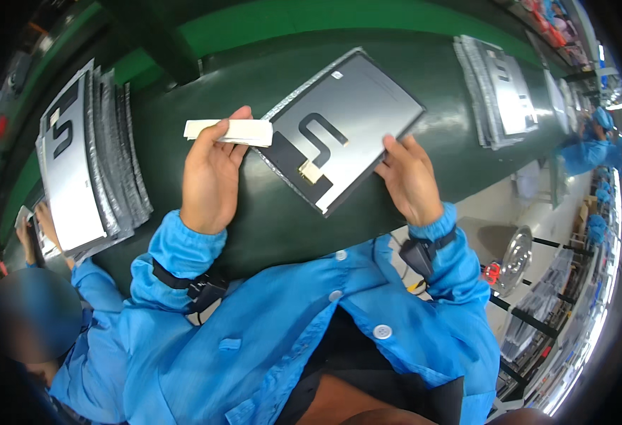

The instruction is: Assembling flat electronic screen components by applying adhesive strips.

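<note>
My right hand (414, 180) grips the right edge of a flat display panel (357, 99), thumb on top and fingers at the edge. The panel has a silver back, a black S-shaped strip, a small gold connector patch and a bubble-wrap layer showing along its left edge. It lies tilted over the dark green table (268, 237). My left hand (212, 188) pinches a small bundle of cream paper strips (247, 132) between thumb and fingers, beside the panel's left corner. Whether its fingertips also touch the panel I cannot tell.
At the left stands a stack of similar panels (77, 188) with bubble-wrap layers between them. Another stack (513, 92) lies at the far right. A co-worker's hand (46, 223) reaches in beside the left stack. A round metal stool (516, 258) stands beyond the table's right side.
</note>
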`<state>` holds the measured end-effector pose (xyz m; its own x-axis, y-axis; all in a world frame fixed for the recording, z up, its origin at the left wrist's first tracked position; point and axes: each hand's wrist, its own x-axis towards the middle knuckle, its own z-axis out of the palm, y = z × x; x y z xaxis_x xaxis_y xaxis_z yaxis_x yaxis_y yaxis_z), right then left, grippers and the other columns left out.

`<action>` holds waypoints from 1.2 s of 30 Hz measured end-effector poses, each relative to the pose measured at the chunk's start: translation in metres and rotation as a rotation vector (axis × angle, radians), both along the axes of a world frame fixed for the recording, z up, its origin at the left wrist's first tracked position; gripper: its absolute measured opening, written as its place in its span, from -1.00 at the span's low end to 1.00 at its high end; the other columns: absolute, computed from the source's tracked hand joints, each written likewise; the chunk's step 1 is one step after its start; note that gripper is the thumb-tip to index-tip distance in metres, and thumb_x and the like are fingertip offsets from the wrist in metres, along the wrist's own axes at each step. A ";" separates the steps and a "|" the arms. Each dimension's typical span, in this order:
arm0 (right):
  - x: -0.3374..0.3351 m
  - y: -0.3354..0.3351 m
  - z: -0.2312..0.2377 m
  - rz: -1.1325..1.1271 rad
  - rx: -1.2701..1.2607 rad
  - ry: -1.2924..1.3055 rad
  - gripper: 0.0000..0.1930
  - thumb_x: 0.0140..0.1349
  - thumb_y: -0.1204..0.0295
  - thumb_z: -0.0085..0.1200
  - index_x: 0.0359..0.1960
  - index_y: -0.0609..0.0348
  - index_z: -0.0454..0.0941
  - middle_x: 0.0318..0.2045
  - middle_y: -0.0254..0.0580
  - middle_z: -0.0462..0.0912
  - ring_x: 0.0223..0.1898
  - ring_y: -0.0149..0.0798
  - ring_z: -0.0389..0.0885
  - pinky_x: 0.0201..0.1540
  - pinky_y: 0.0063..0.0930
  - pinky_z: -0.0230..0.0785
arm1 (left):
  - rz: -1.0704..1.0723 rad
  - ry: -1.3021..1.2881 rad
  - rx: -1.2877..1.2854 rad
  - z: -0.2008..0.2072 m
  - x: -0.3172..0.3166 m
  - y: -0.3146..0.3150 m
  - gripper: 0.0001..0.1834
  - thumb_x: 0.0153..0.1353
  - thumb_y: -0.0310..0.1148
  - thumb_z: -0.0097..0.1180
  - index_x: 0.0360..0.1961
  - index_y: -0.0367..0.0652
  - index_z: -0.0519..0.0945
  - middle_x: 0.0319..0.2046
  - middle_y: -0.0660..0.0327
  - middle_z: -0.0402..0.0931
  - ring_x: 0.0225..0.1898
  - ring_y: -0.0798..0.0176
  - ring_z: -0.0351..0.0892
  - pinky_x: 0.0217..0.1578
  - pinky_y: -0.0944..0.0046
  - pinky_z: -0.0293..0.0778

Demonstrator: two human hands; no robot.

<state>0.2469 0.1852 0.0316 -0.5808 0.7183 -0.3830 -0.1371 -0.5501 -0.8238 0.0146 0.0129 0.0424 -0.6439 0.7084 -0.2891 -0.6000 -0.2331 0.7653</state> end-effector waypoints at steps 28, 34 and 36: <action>-0.002 -0.028 0.020 0.647 1.697 -0.647 -0.34 -0.04 0.26 0.51 0.15 0.19 0.59 0.21 0.00 0.53 0.29 0.13 0.47 0.32 -0.02 0.31 | -0.029 0.741 -0.197 -0.026 0.046 -0.050 -0.80 0.33 -0.41 0.26 -0.08 -0.29 0.64 0.26 0.02 0.45 0.54 -0.15 0.04 0.47 -0.16 -0.01; -0.039 -0.074 0.029 0.487 1.107 -0.112 -0.31 0.00 0.34 0.53 0.19 0.23 0.53 0.14 0.06 0.57 0.16 0.07 0.56 0.19 -0.20 0.43 | -0.008 1.003 -0.084 -0.026 0.051 -0.055 -0.81 0.27 -0.44 0.32 -0.13 -0.27 0.66 0.20 -0.03 0.49 0.42 -0.18 0.30 0.35 -0.13 0.27; -0.048 -0.080 0.022 0.491 0.906 -0.065 -0.52 0.12 0.42 0.46 0.07 0.23 0.58 0.00 -0.03 0.64 0.01 -0.11 0.64 0.08 -0.31 0.48 | -0.045 0.962 -0.057 -0.028 0.054 -0.059 -0.82 0.27 -0.47 0.31 -0.13 -0.26 0.67 0.15 -0.02 0.53 0.35 -0.14 0.38 0.30 -0.08 0.34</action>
<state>0.1993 0.1050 0.0537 -0.8856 0.4421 0.1426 -0.0055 0.2970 -0.9548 0.0691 -0.0457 0.0142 -0.5958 0.7391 0.3142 0.2829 -0.1730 0.9434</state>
